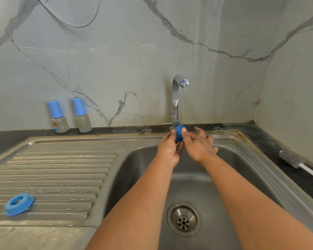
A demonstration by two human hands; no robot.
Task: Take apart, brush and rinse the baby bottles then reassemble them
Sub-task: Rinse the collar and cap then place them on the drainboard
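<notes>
Cap (179, 132) rinsing: left fingers (173, 131) pinching it, right fingers (200, 131) spread; two bottles (60, 117) at ten o'clock awaiting disassembly.

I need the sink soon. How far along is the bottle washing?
One bottle is apart: its blue collar ring lies on the drainboard. The left hand holds a blue cap under the running tap, right hand rubbing. Two capped bottles wait; reassembly remains.

bare forearms, no sleeves; hands (184, 147) ungloved.
</notes>
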